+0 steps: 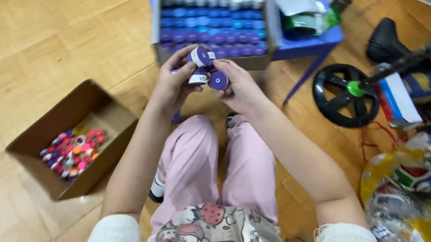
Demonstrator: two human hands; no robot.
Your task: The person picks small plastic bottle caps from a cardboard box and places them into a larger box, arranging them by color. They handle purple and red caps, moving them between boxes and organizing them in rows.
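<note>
Three small purple rolls (205, 67), each banded in white, sit bunched between both hands just above the middle of the frame; the left hand (171, 87) curls around two of them, fingers closed on their sides, while the right hand (238, 90) pinches the third at its round face; neither hand is loose. They look light and fairly firm, probably wrapped tape, so a grip across the flat ends or around the banded waist should hold; the glossy wrap may be a little slippery. At the top centre a cardboard box (261, 64) holds rows of blue and purple rolls; at the lower left an open carton (30, 144) contains mixed coloured pieces.
</note>
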